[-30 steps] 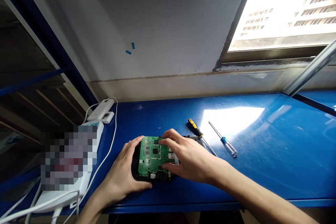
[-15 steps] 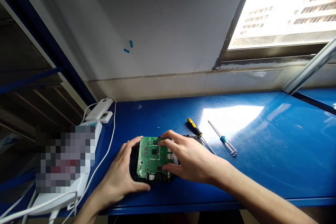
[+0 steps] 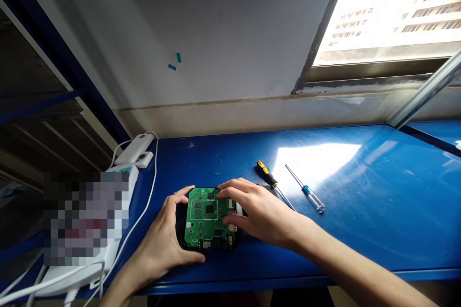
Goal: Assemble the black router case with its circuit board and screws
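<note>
A green circuit board (image 3: 201,223) lies flat in a shallow black case (image 3: 230,245) near the front of the blue table. My left hand (image 3: 165,230) grips the case from the left, with its fingers at the far left corner and its thumb along the near edge. Over the board's right part, my right hand (image 3: 257,208) has its fingertips on the far side and its thumb on the green surface near the metal ports, gripping the board. The palm hides part of a dark, flat piece (image 3: 270,189) behind it.
Beyond the right hand lie a yellow-and-black screwdriver (image 3: 266,172) and a clear-handled screwdriver (image 3: 312,199). Several tiny screws (image 3: 216,173) are scattered behind the board. On the left are a white power strip (image 3: 131,187) and a white cable (image 3: 149,196). A wall and window stand behind.
The circuit board has shifted slightly left and now sits flatter in the black case. My right thumb has moved slightly away from the near edge; my left hand has hardly moved.
</note>
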`<state>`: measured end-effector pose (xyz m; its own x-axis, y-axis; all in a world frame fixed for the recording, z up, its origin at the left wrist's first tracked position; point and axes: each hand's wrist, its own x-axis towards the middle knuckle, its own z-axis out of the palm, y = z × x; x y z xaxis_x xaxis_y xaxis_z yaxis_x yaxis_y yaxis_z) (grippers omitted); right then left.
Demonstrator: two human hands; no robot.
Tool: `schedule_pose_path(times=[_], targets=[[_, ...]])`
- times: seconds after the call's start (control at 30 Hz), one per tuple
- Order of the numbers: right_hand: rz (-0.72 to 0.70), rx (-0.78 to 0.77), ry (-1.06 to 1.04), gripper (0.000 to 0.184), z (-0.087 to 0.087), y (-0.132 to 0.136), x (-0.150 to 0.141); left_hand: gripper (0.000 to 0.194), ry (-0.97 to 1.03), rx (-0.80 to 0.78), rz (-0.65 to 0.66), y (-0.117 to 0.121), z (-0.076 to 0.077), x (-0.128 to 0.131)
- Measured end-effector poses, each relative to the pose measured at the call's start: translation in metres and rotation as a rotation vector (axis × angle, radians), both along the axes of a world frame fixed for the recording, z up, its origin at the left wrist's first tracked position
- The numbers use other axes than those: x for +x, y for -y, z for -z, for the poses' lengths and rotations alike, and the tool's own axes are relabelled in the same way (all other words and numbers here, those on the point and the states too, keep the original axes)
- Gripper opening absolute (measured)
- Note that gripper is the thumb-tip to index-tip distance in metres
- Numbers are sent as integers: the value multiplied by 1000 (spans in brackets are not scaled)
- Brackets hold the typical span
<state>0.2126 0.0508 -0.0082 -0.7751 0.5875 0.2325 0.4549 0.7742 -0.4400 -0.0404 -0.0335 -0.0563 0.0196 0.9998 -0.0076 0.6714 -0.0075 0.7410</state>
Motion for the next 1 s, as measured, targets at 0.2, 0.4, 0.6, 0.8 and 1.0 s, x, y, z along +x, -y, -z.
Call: schedule_pose_path(times=[0.2, 0.4, 0.6, 0.8, 1.0], targets=[[22, -30, -6, 42, 0, 0, -1, 98, -23, 18, 18, -1, -4, 3], [-40, 17, 74, 34, 1, 1, -1, 123, -42, 24, 24, 0, -2, 0], [-33, 22, 135, 35, -3, 4, -3, 118, -131, 66, 82, -2, 4, -4], [-7, -8, 177, 49, -6, 5, -4, 120, -154, 24, 113, -2, 8, -7], [0, 9, 189, 49, -6, 6, -5, 119, -149, -7, 99, -1, 8, -8]])
